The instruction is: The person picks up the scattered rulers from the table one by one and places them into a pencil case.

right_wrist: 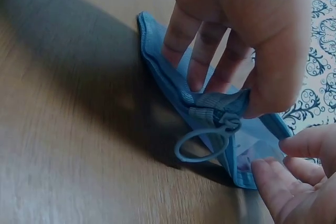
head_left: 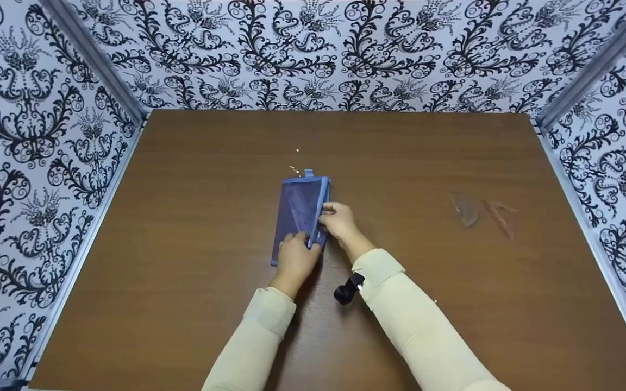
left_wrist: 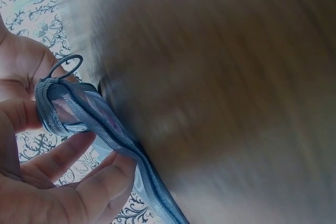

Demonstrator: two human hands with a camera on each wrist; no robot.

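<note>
A blue mesh zip pouch (head_left: 285,222) lies on the brown table, with a pale, see-through shape (head_left: 300,206) showing through its mesh. At the pouch's near right corner, my left hand (head_left: 295,259) pinches the edge between thumb and fingers. My right hand (head_left: 339,220) grips the zipped right side a little farther up. In the right wrist view, its thumb presses the zip end (right_wrist: 223,103) while the other fingers reach behind the blue edge. A ring-shaped zip pull (right_wrist: 181,149) hangs from that end. The left fingertips (right_wrist: 268,174) touch the pouch's lower corner there.
To the right on the table (head_left: 400,179) lie a clear protractor (head_left: 465,209) and a clear orange-tinted set square (head_left: 500,218). A black device (head_left: 349,289) is on the right wrist. Patterned walls (head_left: 313,54) enclose the table at the back and sides.
</note>
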